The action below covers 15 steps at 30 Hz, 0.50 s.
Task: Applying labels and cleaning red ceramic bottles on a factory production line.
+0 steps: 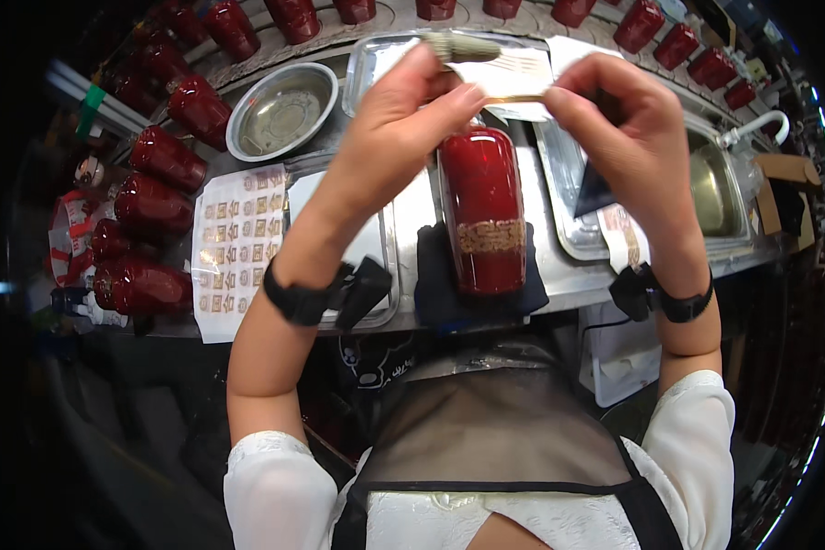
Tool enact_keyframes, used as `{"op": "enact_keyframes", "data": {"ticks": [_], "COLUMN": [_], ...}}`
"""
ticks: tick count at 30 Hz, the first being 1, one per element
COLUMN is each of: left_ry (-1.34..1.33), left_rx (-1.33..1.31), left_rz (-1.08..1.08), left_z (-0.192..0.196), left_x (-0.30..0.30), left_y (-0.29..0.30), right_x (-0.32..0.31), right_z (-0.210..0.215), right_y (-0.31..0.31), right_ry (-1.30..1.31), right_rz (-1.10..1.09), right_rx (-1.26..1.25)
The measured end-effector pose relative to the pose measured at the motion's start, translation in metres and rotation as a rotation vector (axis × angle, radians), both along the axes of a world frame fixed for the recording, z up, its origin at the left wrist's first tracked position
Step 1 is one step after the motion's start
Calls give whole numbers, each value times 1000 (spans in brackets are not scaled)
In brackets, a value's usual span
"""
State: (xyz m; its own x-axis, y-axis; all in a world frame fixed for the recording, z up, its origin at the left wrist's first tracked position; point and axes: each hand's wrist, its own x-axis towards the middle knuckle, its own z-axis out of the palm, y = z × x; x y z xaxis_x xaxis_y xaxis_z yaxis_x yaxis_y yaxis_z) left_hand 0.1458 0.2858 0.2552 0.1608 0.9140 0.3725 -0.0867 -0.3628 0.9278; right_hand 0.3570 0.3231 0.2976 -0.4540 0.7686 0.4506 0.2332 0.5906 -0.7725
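Observation:
Between my two raised hands stretches a thin gold-coloured strip [515, 98]. My left hand [399, 124] pinches one end between thumb and fingers, and my right hand [625, 133] pinches the other. Just below the strip, on a folded dark cloth [431, 298], lies a glossy dark red jar [481, 179]. A patterned gold band [490, 236] runs around its lower part. Behind my left hand a brush [472, 48] with pale bristles rests near a white printed sheet [522, 69] on a metal tray [367, 64].
A metal bowl [282, 112] stands at the left, beyond a sheet of gold decals [238, 247]. Several red jars [162, 156] line the left side and the curved rack behind. At the right are another metal tray [559, 197] and a sink [720, 197] with a white faucet [759, 126].

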Motion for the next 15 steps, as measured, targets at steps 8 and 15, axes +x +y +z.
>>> {"op": "enact_keyframes", "data": {"ticks": [8, 15], "left_ry": [143, 668], "left_rx": [-374, 1], "left_rz": [131, 67], "left_z": [-8, -36], "left_x": [-11, 54], "left_y": [-103, -125], "right_x": [104, 113], "right_z": [-77, -100], "right_y": [-61, -89], "right_ry": [245, -230], "right_rz": [-76, -342], "right_rx": [-835, -503]}}
